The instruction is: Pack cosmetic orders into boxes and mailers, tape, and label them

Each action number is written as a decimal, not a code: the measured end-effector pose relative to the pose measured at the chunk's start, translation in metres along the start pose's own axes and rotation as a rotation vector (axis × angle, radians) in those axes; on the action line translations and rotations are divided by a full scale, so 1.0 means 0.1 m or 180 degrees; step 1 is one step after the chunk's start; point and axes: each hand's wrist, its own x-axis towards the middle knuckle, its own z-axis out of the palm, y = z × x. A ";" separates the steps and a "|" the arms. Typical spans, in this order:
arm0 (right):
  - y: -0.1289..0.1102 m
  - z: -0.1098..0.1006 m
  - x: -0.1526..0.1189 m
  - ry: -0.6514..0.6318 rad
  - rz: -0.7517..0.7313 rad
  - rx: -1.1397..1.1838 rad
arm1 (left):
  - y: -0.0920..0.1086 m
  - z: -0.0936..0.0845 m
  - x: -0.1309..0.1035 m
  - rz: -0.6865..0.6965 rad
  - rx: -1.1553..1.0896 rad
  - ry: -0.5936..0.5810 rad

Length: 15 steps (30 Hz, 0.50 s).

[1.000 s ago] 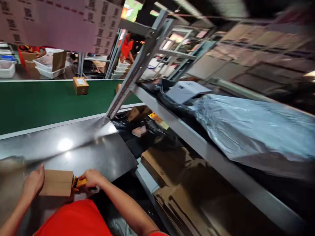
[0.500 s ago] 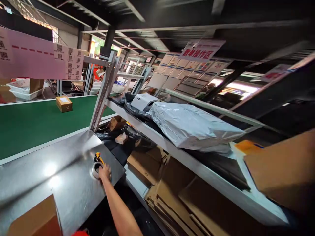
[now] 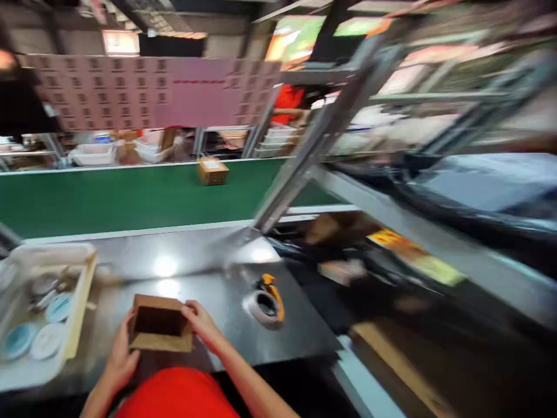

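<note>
A small open cardboard box (image 3: pixel 185 339) is held just above or on the metal table, its dark inside facing me. My left hand (image 3: pixel 120 351) grips the box's left side, thumb near the front corner. At the upper right corner, the fingers of my right hand (image 3: pixel 201 322) pinch the rim. To the right, on the table, lies a tape dispenser (image 3: pixel 279 303) with a yellow-orange part and a roll of tape; neither hand touches it. The picture is blurred by motion.
A white bin (image 3: pixel 82 325) with round lids and small items stands at left on the metal table (image 3: pixel 209 290). Beyond runs a green conveyor (image 3: pixel 108 200) carrying a taped carton (image 3: pixel 212 172). A slanted metal post (image 3: pixel 300 157) and a shelf with wrapped parcels (image 3: pixel 487 180) stand at right.
My right hand has let go of the tape dispenser and moved left to the box. Both hands now hold the box. The view has swung left and levelled, bringing the white bin into sight.
</note>
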 end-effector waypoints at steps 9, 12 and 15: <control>0.41 0.16 0.72 0.0298 -0.0682 -0.2056 | 0.38 -0.88 -0.10 0.0325 0.0164 -0.0574; 0.29 0.11 0.79 0.0719 -0.0376 -0.2525 | 0.22 -1.32 -0.08 0.0360 0.0079 0.0013; 0.15 -0.02 0.85 0.1131 -0.0143 -0.2677 | -0.24 -1.82 0.07 -0.0355 0.0846 0.0962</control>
